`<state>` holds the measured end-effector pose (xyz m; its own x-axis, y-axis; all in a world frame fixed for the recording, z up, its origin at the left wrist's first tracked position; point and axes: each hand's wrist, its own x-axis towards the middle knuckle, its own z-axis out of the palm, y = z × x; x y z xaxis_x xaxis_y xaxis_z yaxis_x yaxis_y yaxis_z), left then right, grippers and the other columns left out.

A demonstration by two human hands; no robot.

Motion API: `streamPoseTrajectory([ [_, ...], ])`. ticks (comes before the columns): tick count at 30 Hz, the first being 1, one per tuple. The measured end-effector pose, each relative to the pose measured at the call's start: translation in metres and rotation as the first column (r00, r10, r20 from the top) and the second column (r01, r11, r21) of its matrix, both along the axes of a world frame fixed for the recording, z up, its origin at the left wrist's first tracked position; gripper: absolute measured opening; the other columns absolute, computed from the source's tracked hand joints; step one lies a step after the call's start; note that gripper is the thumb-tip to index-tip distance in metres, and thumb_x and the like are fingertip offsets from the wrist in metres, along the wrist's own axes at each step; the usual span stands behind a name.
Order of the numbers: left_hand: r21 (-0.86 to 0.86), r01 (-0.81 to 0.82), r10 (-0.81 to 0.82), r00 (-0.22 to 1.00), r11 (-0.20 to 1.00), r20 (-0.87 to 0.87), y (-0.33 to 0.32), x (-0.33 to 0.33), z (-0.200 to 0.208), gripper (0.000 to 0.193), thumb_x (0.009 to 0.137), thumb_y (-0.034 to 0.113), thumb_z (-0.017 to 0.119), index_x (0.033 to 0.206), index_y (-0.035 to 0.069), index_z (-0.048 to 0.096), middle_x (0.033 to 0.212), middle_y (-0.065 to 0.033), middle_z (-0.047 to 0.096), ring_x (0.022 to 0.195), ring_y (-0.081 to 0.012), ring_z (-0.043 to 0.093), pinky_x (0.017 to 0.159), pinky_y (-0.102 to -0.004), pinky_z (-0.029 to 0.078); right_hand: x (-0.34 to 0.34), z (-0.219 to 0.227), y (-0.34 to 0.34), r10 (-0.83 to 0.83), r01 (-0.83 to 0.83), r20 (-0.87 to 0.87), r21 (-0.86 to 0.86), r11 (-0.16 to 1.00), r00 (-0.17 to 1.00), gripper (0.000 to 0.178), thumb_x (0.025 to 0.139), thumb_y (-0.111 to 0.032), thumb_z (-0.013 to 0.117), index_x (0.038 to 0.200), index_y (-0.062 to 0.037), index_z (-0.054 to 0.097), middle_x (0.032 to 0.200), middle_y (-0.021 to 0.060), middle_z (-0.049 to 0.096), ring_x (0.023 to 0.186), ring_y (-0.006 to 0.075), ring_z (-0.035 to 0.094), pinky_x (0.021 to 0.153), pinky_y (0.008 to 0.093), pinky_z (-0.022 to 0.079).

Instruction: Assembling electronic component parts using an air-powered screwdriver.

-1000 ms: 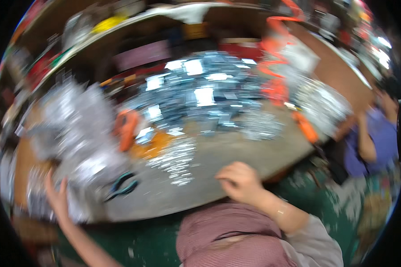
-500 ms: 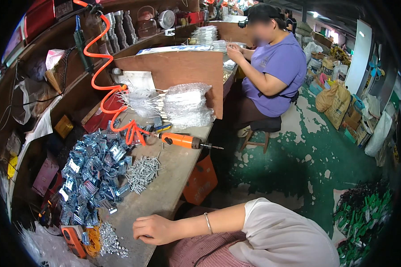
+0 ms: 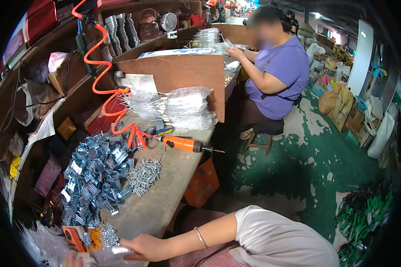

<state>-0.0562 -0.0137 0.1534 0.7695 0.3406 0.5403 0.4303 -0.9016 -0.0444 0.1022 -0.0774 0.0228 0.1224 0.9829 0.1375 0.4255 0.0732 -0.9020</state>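
Note:
At the lower edge, my right hand (image 3: 148,247) has its fingers closed on a blurred, translucent, plastic-looking piece (image 3: 108,256) with a shiny part near the fingertips. My left hand (image 3: 72,260) shows only partly at the bottom, by the other end of that piece; motion smears its fingers. Small silvery nuts (image 3: 109,235) lie just beyond the hands, beside yellow-orange bands (image 3: 95,236) and an orange-and-grey device (image 3: 74,238). Farther up the bench are a heap of bluish metal clips (image 3: 93,178) and a pile of screws (image 3: 145,176).
An orange power screwdriver (image 3: 182,143) lies across the bench edge, near a coiled orange hose (image 3: 103,66). Bubble-wrapped bundles (image 3: 189,107) rest against a wooden divider (image 3: 191,71). A person in purple (image 3: 278,75) sits beyond it. Green-and-black parts (image 3: 365,222) lie on the floor at right.
My right hand has moved down and left and now holds the translucent piece. My left hand has come into view at the bottom. The seated person's hands have risen slightly.

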Motion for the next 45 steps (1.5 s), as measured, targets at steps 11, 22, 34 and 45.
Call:
streamPoseTrajectory([
  [11,-0.569,0.823,0.450,0.508,0.000,0.735,-0.010,0.054,-0.094,0.086,0.078,0.043,0.071,0.140,0.003,0.026,0.125,-0.0181,0.048,0.097,-0.0290,0.060,0.073,-0.0367,0.054,-0.022,-0.042,-0.026,0.051,0.089,-0.415,0.311,0.946,0.908,0.045,0.098,-0.036,0.044,0.127,-0.0003,0.046,0.095,0.0087,0.064,0.087,0.0189,0.059,0.080,0.0316,0.047],
  [22,-0.598,0.649,0.615,0.727,-0.471,0.306,-0.018,0.036,-0.122,0.057,0.077,0.022,0.069,0.123,-0.001,0.045,0.082,-0.0125,0.059,0.069,-0.0228,0.062,0.060,-0.0351,0.054,0.098,0.012,-0.001,-0.123,0.131,0.148,-0.043,0.990,0.981,0.024,0.077,-0.016,0.069,0.096,-0.0032,0.062,0.095,0.0120,0.063,0.090,0.0303,0.061,0.079,0.0343,0.049],
  [34,-0.486,0.491,0.485,0.862,-0.723,0.150,-0.042,0.028,-0.135,0.036,0.089,0.018,0.057,0.118,-0.002,0.050,0.108,-0.0165,0.061,0.100,-0.0270,0.062,0.083,-0.0409,0.054,0.158,-0.018,0.083,-0.200,0.024,0.893,0.208,0.978,0.404,0.040,0.064,-0.009,0.066,0.103,-0.0080,0.057,0.084,0.0084,0.058,0.088,0.0273,0.054,0.078,0.0392,0.044],
  [45,-0.502,0.500,0.507,0.851,-0.705,0.137,-0.043,0.028,-0.136,0.032,0.089,0.018,0.058,0.115,0.000,0.051,0.103,-0.0144,0.064,0.093,-0.0227,0.064,0.078,-0.0372,0.055,0.108,-0.018,0.012,-0.127,-0.089,0.805,0.217,0.972,0.579,0.030,0.068,-0.013,0.069,0.096,-0.0080,0.061,0.089,0.0069,0.053,0.087,0.0263,0.051,0.077,0.0393,0.042],
])
